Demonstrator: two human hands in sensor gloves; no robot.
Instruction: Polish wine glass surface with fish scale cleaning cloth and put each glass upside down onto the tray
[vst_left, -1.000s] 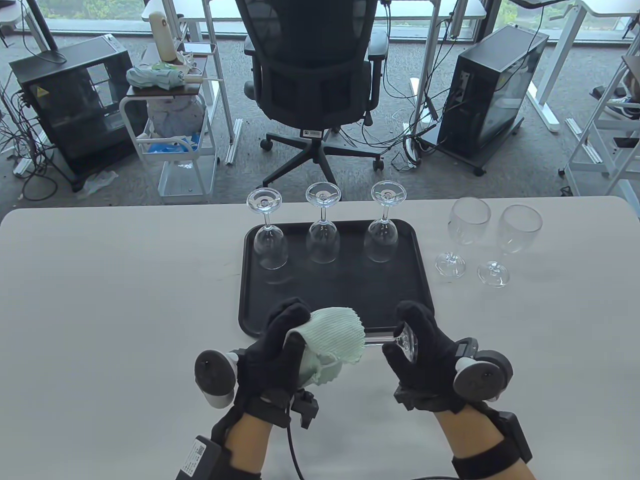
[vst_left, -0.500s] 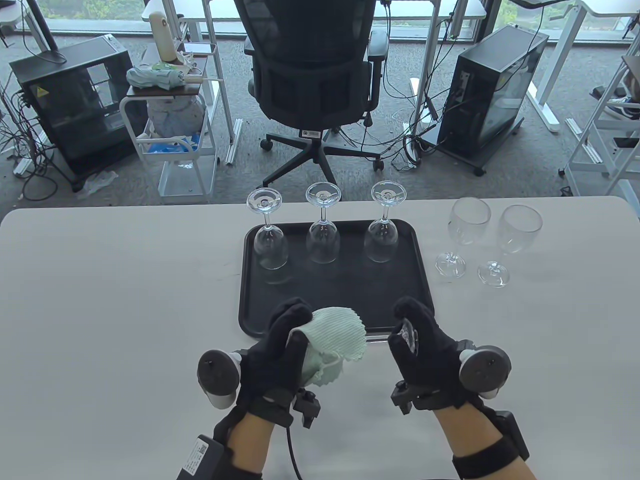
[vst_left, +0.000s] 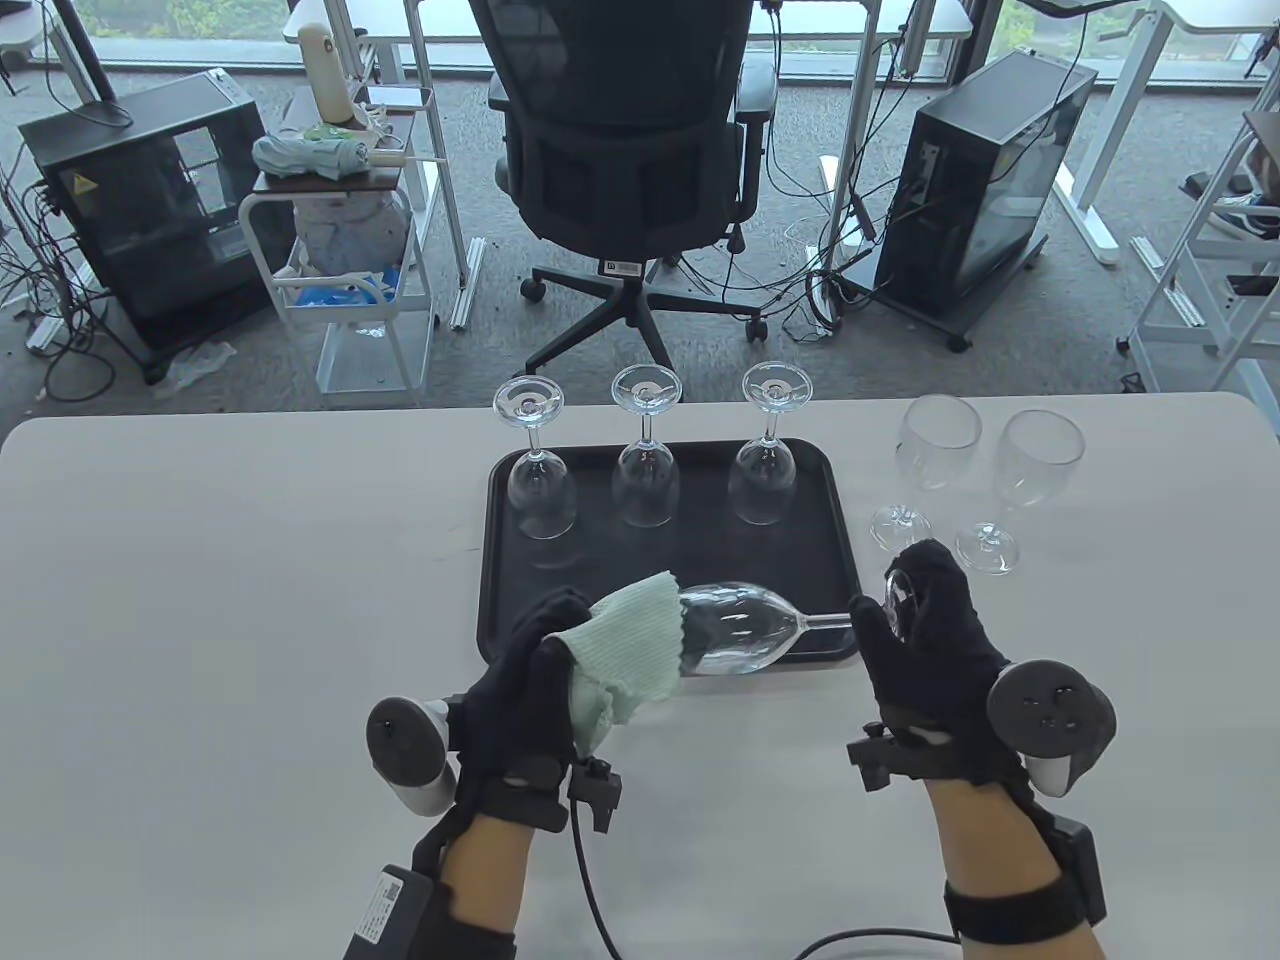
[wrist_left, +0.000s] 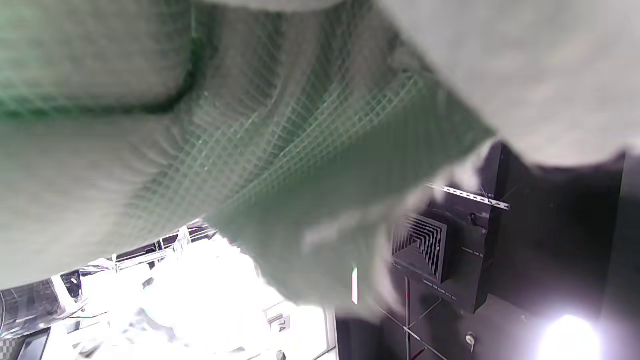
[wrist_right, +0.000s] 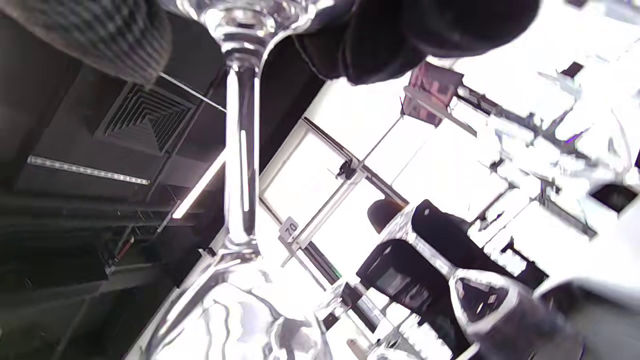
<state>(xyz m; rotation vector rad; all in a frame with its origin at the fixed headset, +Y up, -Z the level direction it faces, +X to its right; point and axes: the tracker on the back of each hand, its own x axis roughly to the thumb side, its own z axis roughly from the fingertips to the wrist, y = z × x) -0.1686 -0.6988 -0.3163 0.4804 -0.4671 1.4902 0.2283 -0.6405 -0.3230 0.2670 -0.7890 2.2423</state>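
Lying sideways, wine glass (vst_left: 745, 635) points rim left, foot right.

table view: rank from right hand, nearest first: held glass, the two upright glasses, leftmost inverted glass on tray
1. Held glass: foot in the right hand.
2. Upright glasses: just beyond the hand, too close to call.
3. Leftmost inverted glass: tray's far-left corner.
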